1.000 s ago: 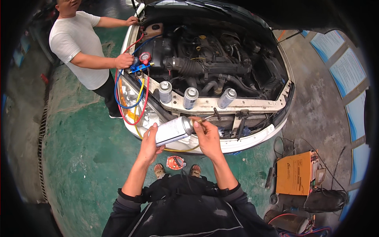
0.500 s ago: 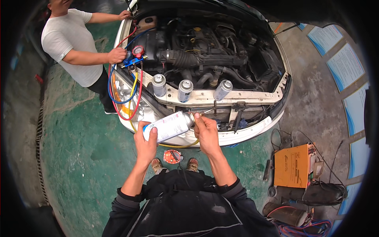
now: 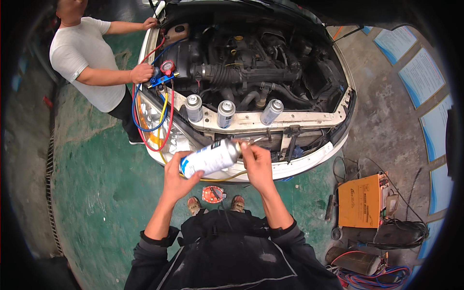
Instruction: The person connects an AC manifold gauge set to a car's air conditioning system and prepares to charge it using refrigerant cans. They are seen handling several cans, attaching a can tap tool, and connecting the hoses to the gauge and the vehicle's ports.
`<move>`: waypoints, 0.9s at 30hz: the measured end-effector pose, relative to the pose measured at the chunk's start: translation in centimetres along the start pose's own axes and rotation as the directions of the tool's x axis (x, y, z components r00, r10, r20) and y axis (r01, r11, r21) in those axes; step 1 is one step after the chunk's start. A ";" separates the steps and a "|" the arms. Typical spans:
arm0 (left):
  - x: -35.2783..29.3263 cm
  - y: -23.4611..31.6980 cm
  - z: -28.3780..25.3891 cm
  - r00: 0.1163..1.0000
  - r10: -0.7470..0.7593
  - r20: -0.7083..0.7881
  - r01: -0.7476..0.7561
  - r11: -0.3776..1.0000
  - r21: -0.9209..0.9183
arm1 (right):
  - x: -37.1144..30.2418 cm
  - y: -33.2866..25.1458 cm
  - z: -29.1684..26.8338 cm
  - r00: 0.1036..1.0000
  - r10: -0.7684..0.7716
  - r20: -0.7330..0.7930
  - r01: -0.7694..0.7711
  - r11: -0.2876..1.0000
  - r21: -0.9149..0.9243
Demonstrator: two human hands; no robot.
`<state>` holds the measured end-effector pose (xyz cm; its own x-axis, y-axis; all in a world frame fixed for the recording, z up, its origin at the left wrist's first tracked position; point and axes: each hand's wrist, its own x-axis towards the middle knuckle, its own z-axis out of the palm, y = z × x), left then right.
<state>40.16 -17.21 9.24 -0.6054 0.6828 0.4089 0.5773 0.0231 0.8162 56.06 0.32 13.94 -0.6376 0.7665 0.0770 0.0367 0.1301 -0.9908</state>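
Note:
My left hand [image 3: 178, 178] is wrapped around the body of a white and blue refrigerant can [image 3: 210, 159], which lies tilted with its silver top toward my right hand. Thumb and fingers of my right hand [image 3: 256, 162] pinch a small can tap valve at that top, mostly hidden by the fingers. A thin metal piece [image 3: 256, 139] juts out beyond them. From the gauge set, a yellow hose [image 3: 212, 181] passes under the can toward my right hand. Three similar cans, the left [image 3: 194, 107], middle [image 3: 226, 114] and right [image 3: 271, 111], stand upright on the car's front crossmember [image 3: 299, 119].
At the left, a person [image 3: 84, 63] holds a manifold gauge set [image 3: 166, 73] with red, blue and yellow hoses. The open engine bay [image 3: 251, 63] lies ahead. An orange scale-like device [image 3: 212, 194] sits by my feet; an orange machine [image 3: 360, 200] and cables are at the right.
The can has turned about its long axis in my left hand and shifted slightly right. Its label is blurred, and my left thumb sits lower. My right hand keeps its pinch at the top.

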 end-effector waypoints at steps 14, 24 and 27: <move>-0.4 1.1 1.1 0.939 0.090 0.332 -0.043 0.988 -0.147 | -1.5 -4.8 -1.9 0.867 -0.395 0.304 0.488 0.797 -0.357; -0.3 2.8 1.3 0.913 0.267 0.309 -0.359 0.886 0.293 | -2.4 -5.8 -1.6 0.846 0.394 0.358 -0.210 0.865 -0.456; -0.8 2.8 1.5 0.910 0.263 0.321 -0.360 0.885 0.297 | -2.5 -4.4 -2.3 0.796 0.471 0.380 -0.433 0.882 -0.185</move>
<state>43.08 -16.54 10.61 -0.2237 0.8615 0.4558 0.8911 -0.0087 0.4537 59.30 -0.71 18.36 -0.7826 0.4330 -0.4473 0.4512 -0.1006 -0.8867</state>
